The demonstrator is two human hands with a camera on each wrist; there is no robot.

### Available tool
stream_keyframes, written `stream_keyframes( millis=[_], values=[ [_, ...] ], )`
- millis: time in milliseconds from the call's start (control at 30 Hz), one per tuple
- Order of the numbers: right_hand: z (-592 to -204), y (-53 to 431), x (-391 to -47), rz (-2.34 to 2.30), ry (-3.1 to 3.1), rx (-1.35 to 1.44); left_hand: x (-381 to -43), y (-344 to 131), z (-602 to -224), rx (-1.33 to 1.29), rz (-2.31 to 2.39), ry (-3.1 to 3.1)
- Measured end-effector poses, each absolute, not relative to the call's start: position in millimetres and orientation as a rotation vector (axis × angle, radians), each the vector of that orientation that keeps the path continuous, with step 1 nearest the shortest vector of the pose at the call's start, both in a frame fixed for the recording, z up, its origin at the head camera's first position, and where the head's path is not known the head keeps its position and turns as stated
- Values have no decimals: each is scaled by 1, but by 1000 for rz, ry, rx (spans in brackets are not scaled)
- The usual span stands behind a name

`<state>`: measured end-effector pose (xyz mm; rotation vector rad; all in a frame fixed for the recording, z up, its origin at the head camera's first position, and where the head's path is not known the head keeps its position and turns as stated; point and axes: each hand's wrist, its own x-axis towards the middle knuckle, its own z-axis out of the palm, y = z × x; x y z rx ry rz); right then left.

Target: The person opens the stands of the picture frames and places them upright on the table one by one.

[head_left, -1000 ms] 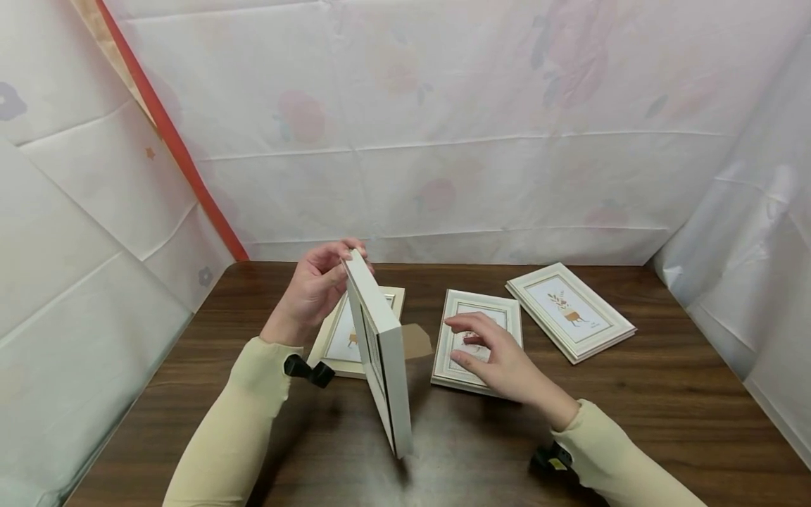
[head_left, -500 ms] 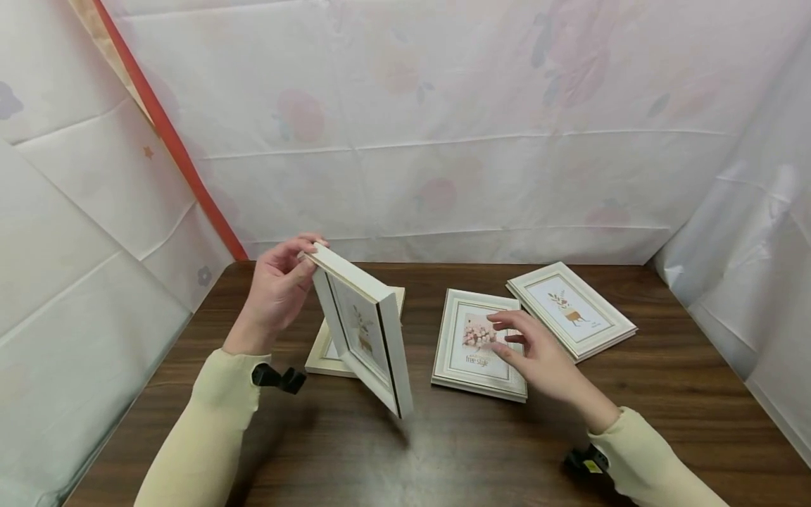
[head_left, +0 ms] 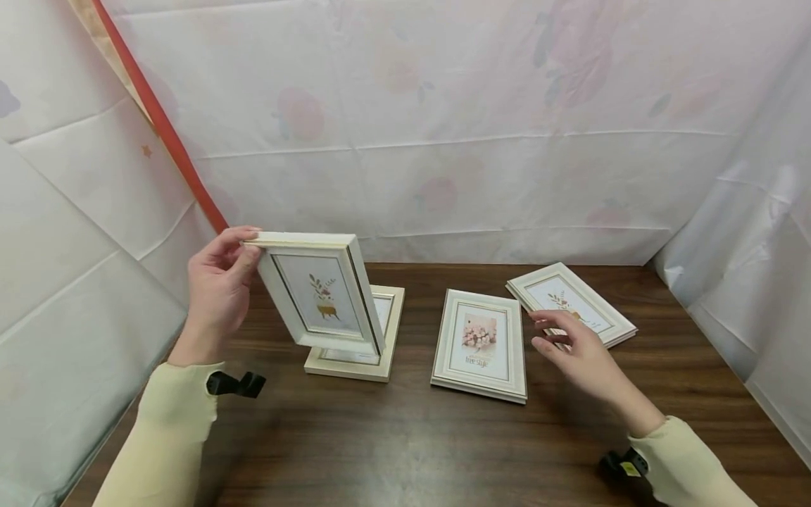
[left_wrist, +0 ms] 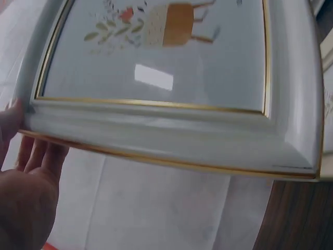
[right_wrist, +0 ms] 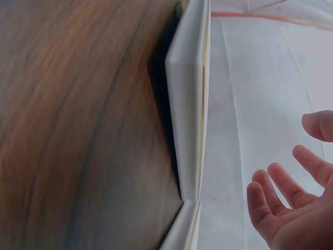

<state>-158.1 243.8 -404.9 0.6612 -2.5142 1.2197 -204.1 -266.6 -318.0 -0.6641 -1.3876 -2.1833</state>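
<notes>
My left hand [head_left: 222,282] pinches the upper left corner of a white picture frame [head_left: 370,303], thumb in front and fingers behind. Its print of a plant in an orange-brown pot [left_wrist: 171,25] faces me, and the frame stands tilted in the air. Partly hidden behind and below it, a cream picture frame [head_left: 355,372] lies on the table. My right hand [head_left: 583,359] hovers with loosely bent fingers, holding nothing, between a picture frame with pink flowers [head_left: 479,338] and another plant-print frame [head_left: 608,325]. In the right wrist view the hand [right_wrist: 302,208] has its fingers spread.
The dark wooden table [head_left: 443,451] carries the frames lying face up. A pale patterned curtain [head_left: 443,141] hangs along its back edge, with similar cloth [head_left: 82,246] on the left side and a red strip [head_left: 158,120] at the back left corner.
My left hand has moved left with the picture frame and turned its front toward me, uncovering more of the cream frame's right side. My right hand has drawn right, away from the pink-flower frame.
</notes>
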Motion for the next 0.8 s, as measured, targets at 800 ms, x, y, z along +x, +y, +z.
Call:
stream_keyframes(
  millis=[800],
  values=[
    [-413,239,-154,1153,-2548,715,-242,-329,-329,158,-1921,-1431]
  ],
)
